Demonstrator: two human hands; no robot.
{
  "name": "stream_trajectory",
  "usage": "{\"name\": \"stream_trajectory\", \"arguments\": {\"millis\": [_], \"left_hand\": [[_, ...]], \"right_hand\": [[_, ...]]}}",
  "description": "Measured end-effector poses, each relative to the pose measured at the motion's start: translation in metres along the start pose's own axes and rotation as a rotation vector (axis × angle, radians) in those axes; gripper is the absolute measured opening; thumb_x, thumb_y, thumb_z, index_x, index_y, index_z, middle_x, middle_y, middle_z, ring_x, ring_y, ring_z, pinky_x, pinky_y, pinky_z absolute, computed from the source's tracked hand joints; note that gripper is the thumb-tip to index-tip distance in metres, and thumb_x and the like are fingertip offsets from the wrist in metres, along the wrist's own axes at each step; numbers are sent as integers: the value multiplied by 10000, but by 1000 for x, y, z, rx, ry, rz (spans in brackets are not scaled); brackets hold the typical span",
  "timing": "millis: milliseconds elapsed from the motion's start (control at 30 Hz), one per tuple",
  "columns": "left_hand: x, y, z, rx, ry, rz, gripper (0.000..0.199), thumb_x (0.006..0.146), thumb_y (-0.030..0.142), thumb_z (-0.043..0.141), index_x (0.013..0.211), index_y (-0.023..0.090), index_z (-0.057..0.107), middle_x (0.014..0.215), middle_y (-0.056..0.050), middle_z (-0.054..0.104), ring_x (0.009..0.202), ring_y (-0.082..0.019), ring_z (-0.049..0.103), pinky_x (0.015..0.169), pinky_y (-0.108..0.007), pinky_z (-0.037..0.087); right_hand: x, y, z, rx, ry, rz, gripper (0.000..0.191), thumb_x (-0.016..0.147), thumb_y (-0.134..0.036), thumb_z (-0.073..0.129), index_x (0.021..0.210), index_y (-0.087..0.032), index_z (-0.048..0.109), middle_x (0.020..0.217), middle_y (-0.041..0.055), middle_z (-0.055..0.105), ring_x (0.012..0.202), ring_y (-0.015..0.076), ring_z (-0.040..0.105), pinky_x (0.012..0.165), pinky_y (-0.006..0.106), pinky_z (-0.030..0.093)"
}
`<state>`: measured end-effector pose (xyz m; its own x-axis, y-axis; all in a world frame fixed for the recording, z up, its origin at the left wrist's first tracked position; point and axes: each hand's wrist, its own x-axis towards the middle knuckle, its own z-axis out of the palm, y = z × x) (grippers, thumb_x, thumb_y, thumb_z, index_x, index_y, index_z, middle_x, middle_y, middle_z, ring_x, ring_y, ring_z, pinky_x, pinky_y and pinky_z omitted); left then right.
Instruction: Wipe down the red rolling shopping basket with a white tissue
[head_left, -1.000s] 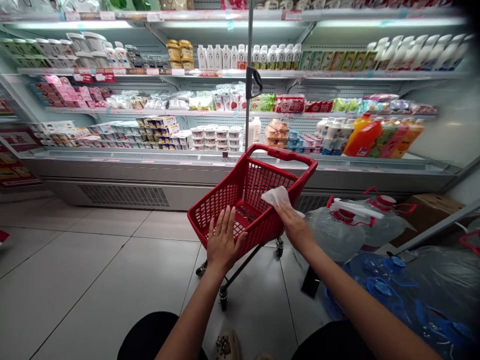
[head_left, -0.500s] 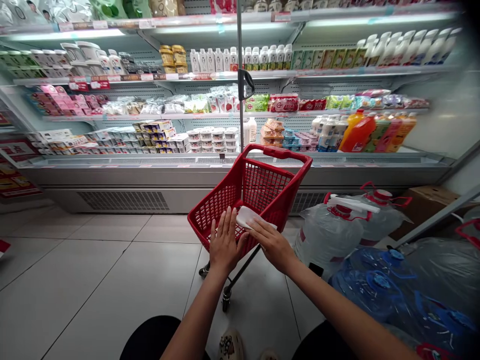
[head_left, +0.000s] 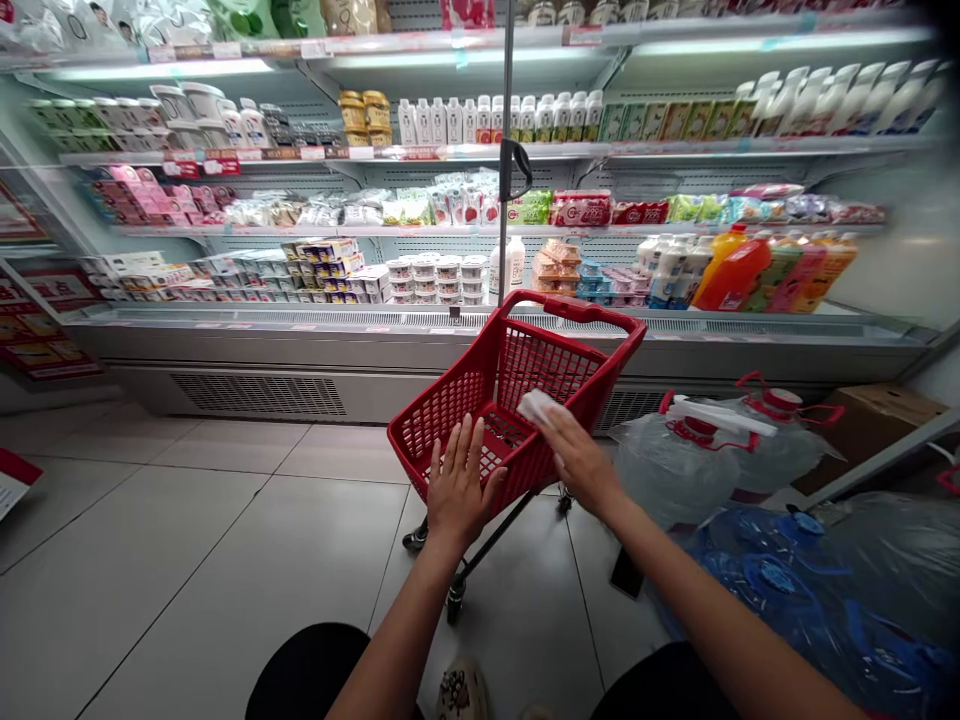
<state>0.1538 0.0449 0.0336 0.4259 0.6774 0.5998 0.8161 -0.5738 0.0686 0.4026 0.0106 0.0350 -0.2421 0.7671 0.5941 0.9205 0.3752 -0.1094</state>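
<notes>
A red plastic shopping cart [head_left: 517, 360] with lattice walls stands in front of me on a dark metal frame with casters. My left hand [head_left: 459, 490] lies with fingers spread against the near side of its basket. At the basket's right-hand side, my right hand [head_left: 581, 460] holds a folded white cloth [head_left: 537, 404], its fingers pressing over it. The cloth's far end sticks out past my fingertips, and the rest is hidden under them. Nothing lies in the visible part of the basket.
Behind the cart runs a refrigerated shelf [head_left: 300, 345] of dairy cups, bottles and juices. Large wrapped water jugs [head_left: 675, 460] and blue jugs [head_left: 772, 575] crowd the right. A dark phone-like object [head_left: 626, 574] lies on the tiled floor [head_left: 187, 560] beside them.
My right hand has moved up and to the right along the basket with the cloth. My left hand stays on the near side. The view has shifted slightly left.
</notes>
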Motion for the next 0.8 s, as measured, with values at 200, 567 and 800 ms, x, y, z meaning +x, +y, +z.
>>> {"name": "stream_trajectory", "arguments": {"millis": [200, 567, 800], "left_hand": [[2, 5, -1, -42, 13, -5, 801, 1051, 566, 380, 1677, 264, -17, 1716, -59, 274, 1564, -279, 328, 1302, -513, 191], [4, -40, -11, -174, -157, 160, 1138, 899, 791, 511, 1671, 222, -102, 1752, -131, 153, 1611, -307, 186, 1307, -517, 150], [4, -79, -12, -164, -263, 242, 1116, 889, 792, 533, 1678, 256, -48, 1755, -118, 146, 1609, -292, 201, 1288, -484, 233]], "right_hand": [[-6, -8, 0, 45, 1, -2, 777, 990, -76, 397, 1686, -300, 133, 1688, 43, 355, 1542, 248, 356, 1267, 511, 364], [-15, -1, 8, 67, -27, -143, 840, 909, 43, 350, 1666, -298, 225, 1627, 71, 458, 1514, 223, 403, 1254, 498, 383], [-13, 70, -8, -34, 25, -4, 869, 895, 45, 335, 1674, -308, 178, 1679, 50, 366, 1552, 220, 327, 1275, 524, 335]]}}
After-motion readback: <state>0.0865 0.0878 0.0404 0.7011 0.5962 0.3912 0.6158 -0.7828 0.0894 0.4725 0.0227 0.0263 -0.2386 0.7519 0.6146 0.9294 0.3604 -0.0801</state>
